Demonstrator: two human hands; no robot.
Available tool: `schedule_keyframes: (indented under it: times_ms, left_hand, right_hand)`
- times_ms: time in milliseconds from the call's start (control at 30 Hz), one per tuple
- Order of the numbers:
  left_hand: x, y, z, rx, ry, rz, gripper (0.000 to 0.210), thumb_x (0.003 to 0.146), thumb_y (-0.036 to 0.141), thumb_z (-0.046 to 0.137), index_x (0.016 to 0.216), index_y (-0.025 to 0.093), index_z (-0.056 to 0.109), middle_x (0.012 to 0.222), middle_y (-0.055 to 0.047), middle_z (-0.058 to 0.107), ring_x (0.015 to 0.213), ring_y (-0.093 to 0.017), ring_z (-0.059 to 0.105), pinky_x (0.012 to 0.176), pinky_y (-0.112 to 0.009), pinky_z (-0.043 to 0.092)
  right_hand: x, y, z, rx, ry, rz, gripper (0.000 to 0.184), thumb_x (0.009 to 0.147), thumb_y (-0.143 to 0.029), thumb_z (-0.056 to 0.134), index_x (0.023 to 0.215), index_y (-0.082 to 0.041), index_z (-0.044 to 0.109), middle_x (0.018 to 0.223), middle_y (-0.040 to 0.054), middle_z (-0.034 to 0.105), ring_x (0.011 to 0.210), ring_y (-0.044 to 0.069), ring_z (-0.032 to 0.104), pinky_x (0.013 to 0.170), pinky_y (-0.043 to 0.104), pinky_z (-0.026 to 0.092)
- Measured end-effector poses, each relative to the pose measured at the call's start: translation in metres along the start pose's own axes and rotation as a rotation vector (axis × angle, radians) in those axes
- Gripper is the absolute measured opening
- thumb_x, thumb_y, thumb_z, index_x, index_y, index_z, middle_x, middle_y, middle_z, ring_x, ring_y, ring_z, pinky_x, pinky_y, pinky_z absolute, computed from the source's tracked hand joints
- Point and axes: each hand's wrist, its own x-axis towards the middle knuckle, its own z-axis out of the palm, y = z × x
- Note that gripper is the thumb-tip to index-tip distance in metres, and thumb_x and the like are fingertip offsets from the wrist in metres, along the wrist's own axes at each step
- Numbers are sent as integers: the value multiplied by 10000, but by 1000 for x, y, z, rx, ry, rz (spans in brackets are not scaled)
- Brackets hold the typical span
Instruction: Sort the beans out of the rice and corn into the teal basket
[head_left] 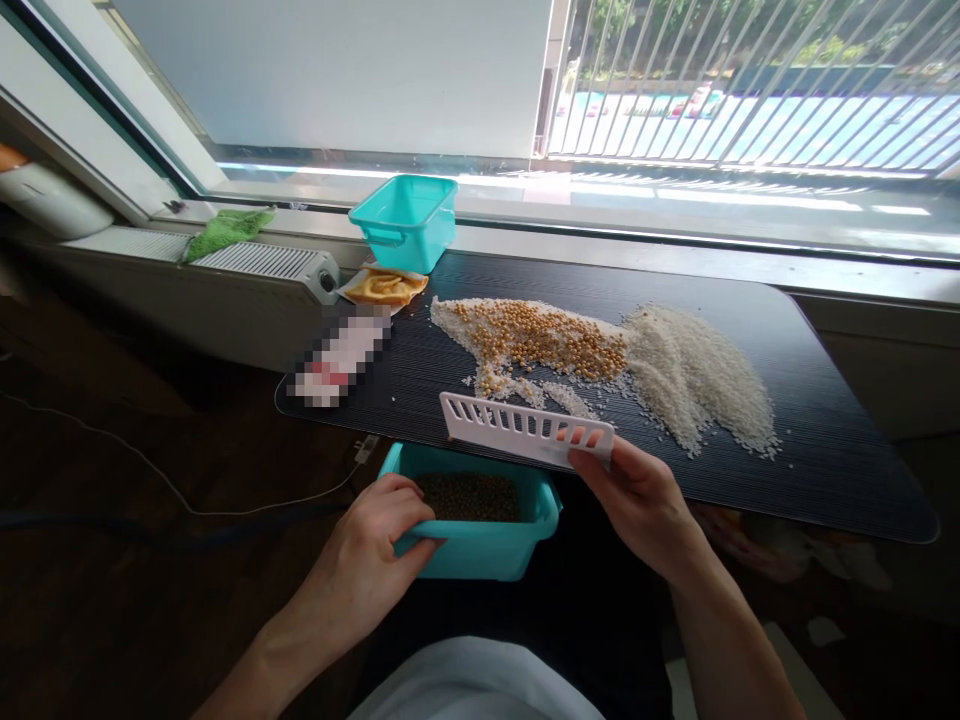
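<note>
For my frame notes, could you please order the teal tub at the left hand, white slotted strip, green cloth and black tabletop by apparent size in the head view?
1. Black tabletop
2. Teal tub
3. White slotted strip
4. Green cloth, farther off, so its true size is unsure.

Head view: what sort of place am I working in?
Probably a room in a home, though it could be an office: a radiator with a green cloth on it sits left of the dark table, and a large window lies beyond.
</note>
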Motion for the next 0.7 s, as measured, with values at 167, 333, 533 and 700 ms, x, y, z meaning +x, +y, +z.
schedule_keyframes:
  times_ms: [167,333,533,700]
  left_hand:
    - [0,-2,2,-15,-7,-13,151,853,130,560,742,188,644,858,-50,646,958,-221,599,845,-342,505]
    - [1,2,7,5,-24,21,167,841,105,546,729,189,636,802,-40,641,958,-226,601,842,-345,505]
    - [5,14,12,9,-36,53,179,801,72,548,729,195,656,834,-46,672,954,-229,614,839,-346,516]
    - [7,19,13,17,-30,74,190,769,43,540,722,190,651,824,-46,680,933,-232,618,806,-350,527]
  right_hand:
    - [-20,-1,-18,37,-15,13,174,905,-320,625,1017,-285,753,961,-12,771,868,176,713,789,239,571]
    - [-22,10,-30,69,472,45,172,804,-404,740,897,-260,759,952,15,778,951,231,721,955,397,555]
    - [-8,22,-33,133,601,102,301,727,-487,785,903,-244,760,994,36,774,1006,269,707,1039,546,475]
    - [-4,29,-29,142,562,86,293,758,-486,759,941,-257,759,1021,30,771,1022,263,703,1044,548,470]
